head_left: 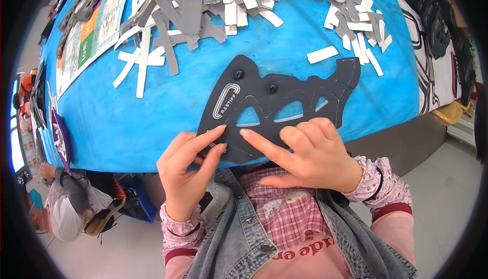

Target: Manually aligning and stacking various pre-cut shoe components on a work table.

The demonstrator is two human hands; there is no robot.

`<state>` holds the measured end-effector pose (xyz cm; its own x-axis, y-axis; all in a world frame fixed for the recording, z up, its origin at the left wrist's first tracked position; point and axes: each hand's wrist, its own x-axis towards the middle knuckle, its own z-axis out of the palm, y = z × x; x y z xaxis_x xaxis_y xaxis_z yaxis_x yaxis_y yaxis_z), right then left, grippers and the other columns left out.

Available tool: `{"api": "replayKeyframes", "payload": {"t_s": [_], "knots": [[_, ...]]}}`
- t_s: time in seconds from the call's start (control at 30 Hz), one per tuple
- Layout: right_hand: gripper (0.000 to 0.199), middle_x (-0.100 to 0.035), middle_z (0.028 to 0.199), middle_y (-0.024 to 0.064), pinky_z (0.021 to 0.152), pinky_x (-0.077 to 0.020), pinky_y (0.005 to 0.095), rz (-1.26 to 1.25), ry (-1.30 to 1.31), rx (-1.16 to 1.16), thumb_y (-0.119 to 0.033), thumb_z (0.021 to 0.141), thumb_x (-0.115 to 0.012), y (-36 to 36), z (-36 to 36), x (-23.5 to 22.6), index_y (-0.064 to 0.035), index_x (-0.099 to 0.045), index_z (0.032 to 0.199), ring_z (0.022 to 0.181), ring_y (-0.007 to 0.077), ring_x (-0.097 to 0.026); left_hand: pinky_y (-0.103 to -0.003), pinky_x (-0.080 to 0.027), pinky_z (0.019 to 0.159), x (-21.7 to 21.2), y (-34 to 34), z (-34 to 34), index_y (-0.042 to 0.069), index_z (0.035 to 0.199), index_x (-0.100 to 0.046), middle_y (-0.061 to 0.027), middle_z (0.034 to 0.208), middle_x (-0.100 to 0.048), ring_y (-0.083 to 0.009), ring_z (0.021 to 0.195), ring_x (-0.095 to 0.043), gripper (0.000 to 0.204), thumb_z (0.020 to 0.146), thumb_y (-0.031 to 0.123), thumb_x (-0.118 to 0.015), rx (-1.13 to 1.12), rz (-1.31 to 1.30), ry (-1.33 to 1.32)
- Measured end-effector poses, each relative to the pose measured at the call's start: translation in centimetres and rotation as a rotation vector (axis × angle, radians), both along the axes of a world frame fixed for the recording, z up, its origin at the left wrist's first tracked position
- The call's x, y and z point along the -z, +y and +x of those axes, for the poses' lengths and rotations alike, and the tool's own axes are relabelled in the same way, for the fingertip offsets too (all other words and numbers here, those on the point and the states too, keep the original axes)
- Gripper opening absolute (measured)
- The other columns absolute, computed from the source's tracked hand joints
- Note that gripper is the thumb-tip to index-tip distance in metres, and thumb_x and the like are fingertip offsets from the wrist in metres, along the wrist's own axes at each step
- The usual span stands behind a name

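Note:
A flat black shoe upper (pixel 305 88) lies at the table's near edge, with stitched seams, cut-out openings, two dark round eyelets and a light printed mark. My left hand (pixel 185 169) grips its lower left corner, thumb and index finger near each other on the surface; the other fingers are partly hidden beneath. Over the lower middle of the piece is my right hand (pixel 315 152). Its index finger stretches out with the tip on or just above the black material beside a cut-out. The right thumb stands apart, the remaining fingers are bent, and nothing shows in that hand.
Blue sheeting (pixel 173 111) covers the table. Grey and white strips (pixel 188 4) are heaped at the back, with a smaller pile (pixel 358 22) at the right. Black pieces (pixel 424 9) are stacked far right. A printed sheet (pixel 96 30) lies left. Another person (pixel 73 202) is at the lower left.

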<state>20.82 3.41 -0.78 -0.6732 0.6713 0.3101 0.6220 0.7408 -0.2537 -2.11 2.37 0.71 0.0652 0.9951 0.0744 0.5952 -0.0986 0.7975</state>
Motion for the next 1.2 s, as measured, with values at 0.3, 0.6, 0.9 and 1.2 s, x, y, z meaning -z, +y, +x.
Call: {"api": "replayKeyframes", "payload": {"t_s": [0.3,0.6,0.9,1.2], "knots": [[0.074,-0.044,0.087,0.0022,0.070,-0.0355,0.0327,-0.032,0.012,-0.019,-0.041,0.068,-0.074,0.4,-0.8,-0.3,-0.0087,-0.055,0.132,0.079,0.0185,-0.045,-0.032,-0.047,0.081,-1.6,-0.4,0.5,0.013,0.127,-0.062,-0.0095,0.111,-0.061,-0.0182,0.092,-0.060,0.054,0.076,0.021,-0.076,-0.099,0.176,0.735],[0.068,-0.051,0.116,0.0077,0.089,-0.0387,0.0386,0.132,0.106,0.179,-0.036,0.072,-0.074,-1.7,2.8,0.6,-0.0108,-0.055,0.132,0.103,0.0235,-0.049,-0.046,-0.025,0.113,0.9,-2.6,1.3,-0.004,0.143,-0.033,-0.0190,0.146,-0.040,-0.0349,0.137,-0.036,0.073,0.088,0.035,-0.061,0.370,0.221,0.388],[0.080,-0.042,0.135,0.0123,0.101,-0.0365,0.0400,0.164,0.249,0.230,-0.030,0.072,-0.075,-3.2,0.5,1.3,-0.0030,-0.042,0.139,0.123,0.0283,-0.043,-0.027,-0.048,0.083,0.8,-1.6,3.3,0.003,0.144,-0.033,-0.0116,0.113,-0.053,-0.0155,0.098,-0.057,0.064,0.086,-0.011,-0.055,-0.132,0.212,-0.392],[0.046,-0.055,0.123,0.0120,0.090,-0.0454,0.0319,-0.552,1.349,0.125,-0.010,0.094,-0.059,-3.1,-2.1,-1.7,0.0007,-0.043,0.136,0.110,0.0202,-0.056,-0.058,-0.024,0.110,-4.6,-2.6,4.4,0.001,0.148,-0.017,-0.0283,0.144,-0.031,-0.0463,0.135,-0.031,0.122,0.060,0.050,-0.086,0.274,0.693,0.148]]}}
